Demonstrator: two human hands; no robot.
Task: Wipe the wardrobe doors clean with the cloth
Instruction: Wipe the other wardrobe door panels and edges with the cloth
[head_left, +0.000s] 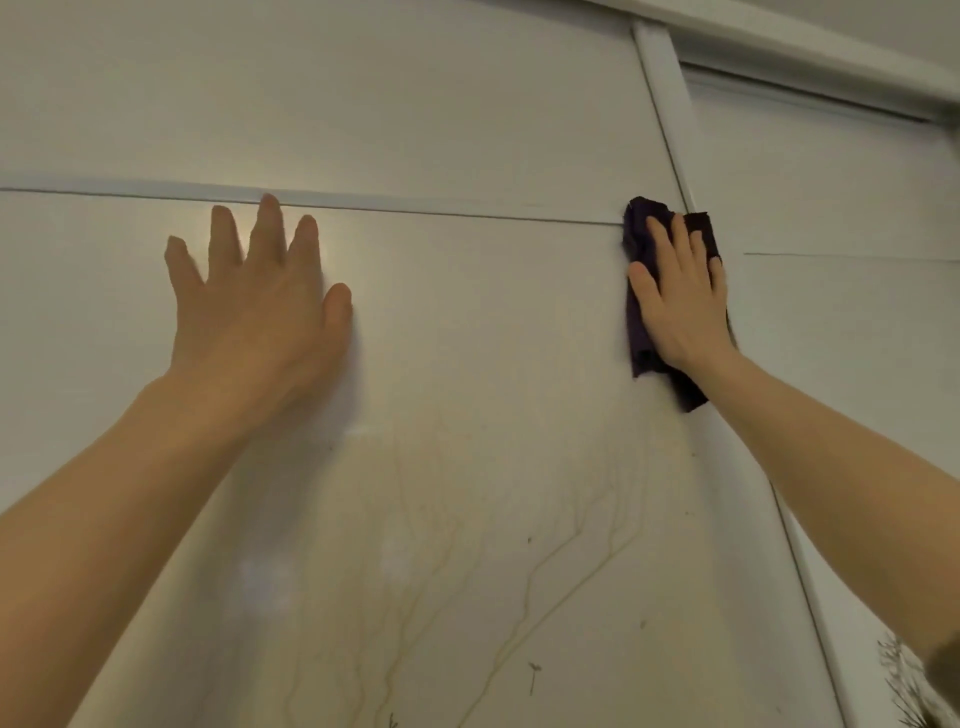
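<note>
Just below the horizontal strip (441, 210), at its right end, the right hand (680, 301) presses the dark purple cloth (691, 395) flat-fingered against the wardrobe door (467, 338). The left hand (260, 312), fingers spread, braces under the strip's middle. Well below the strip, branching yellowish streaks (561, 561) and specks show (dirt or print, cannot tell), so the wiping is judged unfinished.

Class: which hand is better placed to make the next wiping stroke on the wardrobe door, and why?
Right. The right hand presses the dark cloth flat against the wardrobe door; the left hand lies bare on the same door, holding nothing.
</note>
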